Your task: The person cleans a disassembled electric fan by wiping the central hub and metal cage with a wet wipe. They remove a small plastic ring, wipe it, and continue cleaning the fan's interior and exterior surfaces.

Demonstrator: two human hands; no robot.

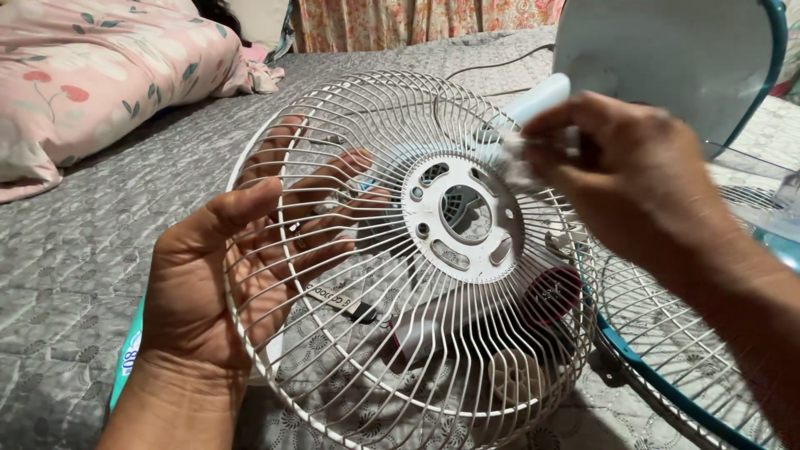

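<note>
left hand [218, 283] fingers behind fan guard [400, 333], right hand [633, 183] motion-blurred

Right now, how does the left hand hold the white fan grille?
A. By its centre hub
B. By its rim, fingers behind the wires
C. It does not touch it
B: the left hand grips the rim of the fan grille, its fingers visible through the wires.

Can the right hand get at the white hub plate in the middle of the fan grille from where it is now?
Probably yes. The right hand hovers just above and right of the hub plate, on the grille's open face, with nothing between them. The left hand holds the rim from behind, well off that path.
</note>
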